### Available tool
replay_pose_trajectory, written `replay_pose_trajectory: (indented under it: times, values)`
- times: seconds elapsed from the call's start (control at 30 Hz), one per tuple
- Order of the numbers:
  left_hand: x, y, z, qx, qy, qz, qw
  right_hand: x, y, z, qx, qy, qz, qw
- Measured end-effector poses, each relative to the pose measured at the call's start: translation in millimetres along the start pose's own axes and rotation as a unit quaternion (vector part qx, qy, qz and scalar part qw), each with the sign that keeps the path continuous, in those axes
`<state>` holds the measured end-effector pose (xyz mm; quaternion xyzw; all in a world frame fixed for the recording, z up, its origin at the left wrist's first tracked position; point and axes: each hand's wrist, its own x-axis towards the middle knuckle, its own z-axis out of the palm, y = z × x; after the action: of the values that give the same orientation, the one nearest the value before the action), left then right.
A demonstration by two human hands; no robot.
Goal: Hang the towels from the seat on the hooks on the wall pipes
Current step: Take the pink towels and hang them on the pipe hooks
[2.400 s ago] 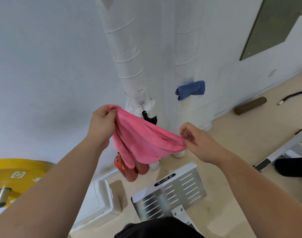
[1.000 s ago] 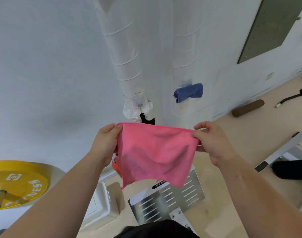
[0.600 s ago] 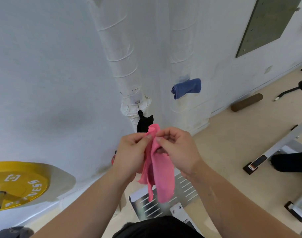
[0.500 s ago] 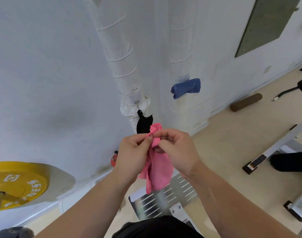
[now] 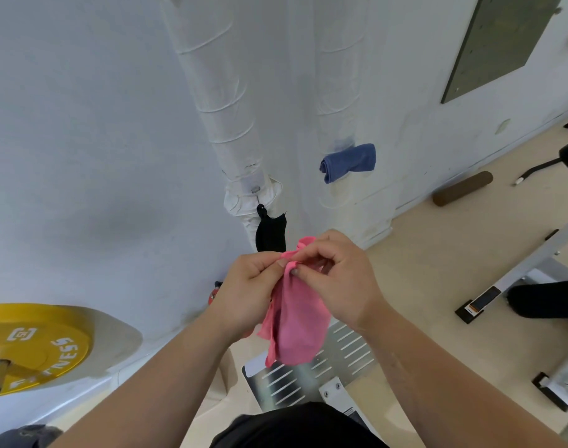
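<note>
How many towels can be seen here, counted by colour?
pink towel: 1
blue towel: 1
black towel: 1
Total: 3

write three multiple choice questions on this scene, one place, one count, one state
1. Where does the blue towel hang?
A) right pipe
B) door knob
C) chair back

2. How many towels already hang up?
A) one
B) two
C) three

3. How is the pink towel?
A) spread flat
B) bunched and pinched
C) dropped

Answers:
1 A, it drapes against that pipe.
2 B, the blue one and the black towel.
3 B, the left hand and right hand pinch its gathered top.
</note>
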<state>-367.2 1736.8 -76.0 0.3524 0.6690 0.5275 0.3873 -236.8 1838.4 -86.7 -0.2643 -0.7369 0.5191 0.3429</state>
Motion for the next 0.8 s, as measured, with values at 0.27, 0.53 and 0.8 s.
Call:
replay_pose_trajectory:
  times: [0.27, 0.53, 0.8]
  values:
    - [-1, 0, 0, 0.009, -0.027, -0.003, 1.000, 5, 19, -9, -0.115, -0.017, -0.050, 0.992]
    - [14, 2, -23, 0.074, 0.046, 0.052, 0.995, 22, 31, -44, -0.193, -0.146, -0.015, 0.970]
    - [34, 18, -42, 0.068, 0.082, 0.057, 0.993, 44, -1, -65, -0.118, -0.119, -0.063, 0.984]
